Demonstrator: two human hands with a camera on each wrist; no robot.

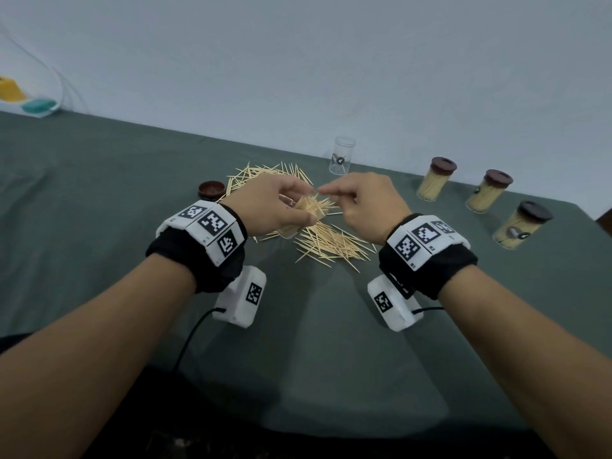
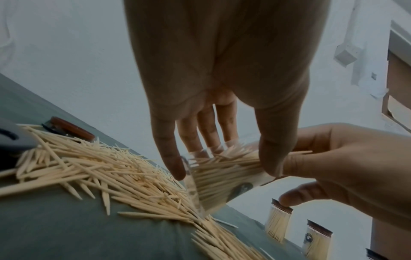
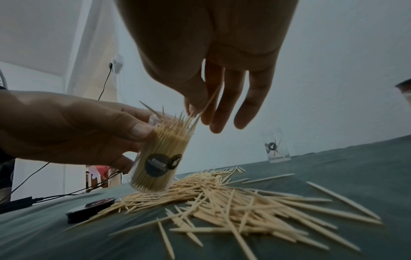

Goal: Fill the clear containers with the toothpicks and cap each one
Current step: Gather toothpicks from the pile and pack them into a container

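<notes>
— Grey-green cloth (image 1: 99,200) covers the table, with a pale wall behind it. What sits in the middle of the head view?

— Both hands, meeting over a heap of loose toothpicks (image 1: 334,241). The left hand (image 1: 271,207) grips a clear tub (image 3: 159,158), tilted, its open mouth toward the right hand. Thumb and fingers curl round its wall. It is packed with toothpicks, and several tips stick out past the rim.

— Does its base touch anything?

— In the right wrist view the bottom edge rests on or just over the pile; I cannot tell which.

— And the right hand (image 1: 361,207)?

— Thumb and forefinger pinch a single toothpick (image 3: 208,103) just above the tub's mouth. The other fingers (image 3: 251,103) hang loosely, slightly bent.

— Where are the other tubs?

— An uncapped clear tub (image 1: 342,155) stands upright at the far edge, above the hands in the head view, with only a few sticks inside. Three full tubs with dark brown caps stand in a slanting row at the right of that frame: the first capped tub (image 1: 435,178), the second capped tub (image 1: 488,190), the third capped tub (image 1: 518,228).

— Any loose cap?

— One brown cap (image 1: 212,189) lies on the cloth left of the pile, beside the left hand. A yellow and teal object (image 1: 23,97) sits at the far upper left, blurred.
</notes>
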